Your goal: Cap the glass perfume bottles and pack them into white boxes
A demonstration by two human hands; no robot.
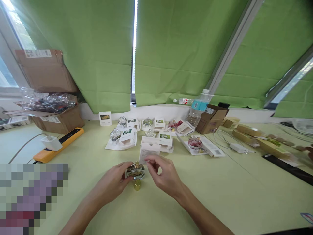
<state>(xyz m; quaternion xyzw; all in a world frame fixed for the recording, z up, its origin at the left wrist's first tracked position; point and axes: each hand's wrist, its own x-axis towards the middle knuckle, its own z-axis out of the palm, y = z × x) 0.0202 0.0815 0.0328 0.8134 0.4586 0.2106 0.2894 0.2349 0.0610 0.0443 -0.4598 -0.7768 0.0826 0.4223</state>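
Left hand (110,183): fingers clenched around the left side of a round clear glass perfume bottle with a gold neck (135,171) in the lower middle of the frame.

Bottle axis: the gold neck points up the frame, away from the person. The left hand is the nearer one, touching it.

Right hand (164,174): fingers curved and loosely pinched to the right of the bottle, just below a white cardboard carton (149,150). Perhaps they touch its edge, but I cannot tell.

Gold cap: a short metal cylinder cap (137,184) stands on the pale green tabletop (220,186), just below the bottle.

Behind: small glass bottles (123,121) and opened white cartons (127,137) in the upper middle — a yellow power strip (58,144) at left.
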